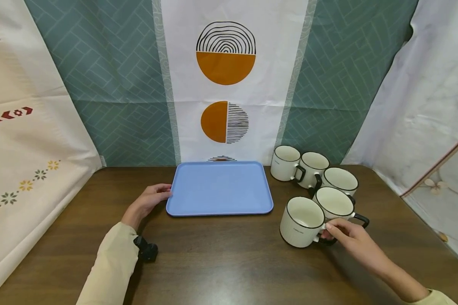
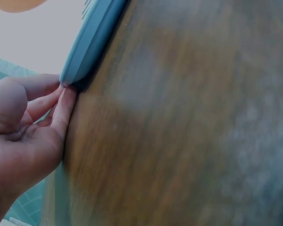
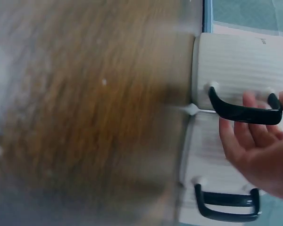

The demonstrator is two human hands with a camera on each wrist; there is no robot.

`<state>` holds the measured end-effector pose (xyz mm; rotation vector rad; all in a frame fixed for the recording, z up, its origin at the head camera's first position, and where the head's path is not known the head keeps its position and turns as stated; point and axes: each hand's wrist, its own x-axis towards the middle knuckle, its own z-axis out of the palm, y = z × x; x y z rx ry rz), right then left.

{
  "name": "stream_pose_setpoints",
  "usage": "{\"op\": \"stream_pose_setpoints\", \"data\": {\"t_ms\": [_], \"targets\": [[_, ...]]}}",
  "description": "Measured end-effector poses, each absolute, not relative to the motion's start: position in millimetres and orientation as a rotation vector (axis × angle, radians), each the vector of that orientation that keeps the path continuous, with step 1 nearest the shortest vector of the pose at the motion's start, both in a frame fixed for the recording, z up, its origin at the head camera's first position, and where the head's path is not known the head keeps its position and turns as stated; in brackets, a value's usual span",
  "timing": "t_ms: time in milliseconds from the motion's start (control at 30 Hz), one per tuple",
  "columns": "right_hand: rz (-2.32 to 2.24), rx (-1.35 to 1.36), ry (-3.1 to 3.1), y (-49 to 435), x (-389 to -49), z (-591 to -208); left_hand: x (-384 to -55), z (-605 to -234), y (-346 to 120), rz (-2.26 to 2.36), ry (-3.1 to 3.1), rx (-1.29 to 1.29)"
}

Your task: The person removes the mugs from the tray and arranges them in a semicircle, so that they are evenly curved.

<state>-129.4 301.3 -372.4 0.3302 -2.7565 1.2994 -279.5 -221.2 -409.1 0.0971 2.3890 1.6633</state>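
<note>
A light blue rectangular tray [image 1: 219, 188] lies on the table. At its left edge, my left hand [image 1: 150, 199] pinches the rim; in the left wrist view, thumb and fingers meet at the tray's edge [image 2: 87, 52]. My right hand [image 1: 353, 239] grips the black handle of the frontmost white mug [image 1: 295, 231], which stands upright, right of and nearer than the tray. In the right wrist view, the fingers pass behind that mug's handle [image 3: 245, 114], with the thumb at its upper end. Another white mug [image 1: 333, 202] stands right behind the held one, partly covered by it.
Three more white mugs with black rims stand at the back right: one near the tray [image 1: 284, 165], one in the middle [image 1: 311, 171] and one on the right [image 1: 339, 180]. Fabric hangings [image 1: 129, 106] enclose the brown wooden table [image 1: 221, 258] at the back and sides.
</note>
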Motion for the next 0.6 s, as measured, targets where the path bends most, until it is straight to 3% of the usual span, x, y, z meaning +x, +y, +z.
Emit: {"op": "stream_pose_setpoints", "data": {"t_ms": [167,333,600], "targets": [[0.880,0.225,-2.696,298,-119,-366,-281,-407,-220,1.663,2.363,0.141],[0.777,0.228,-2.632,293,-115,-362,-277,-402,-228,1.623,2.314,0.227],[0.713,0.301,-2.422,276,-126,-351,-239,-381,-242,1.424,2.540,0.374]]}}
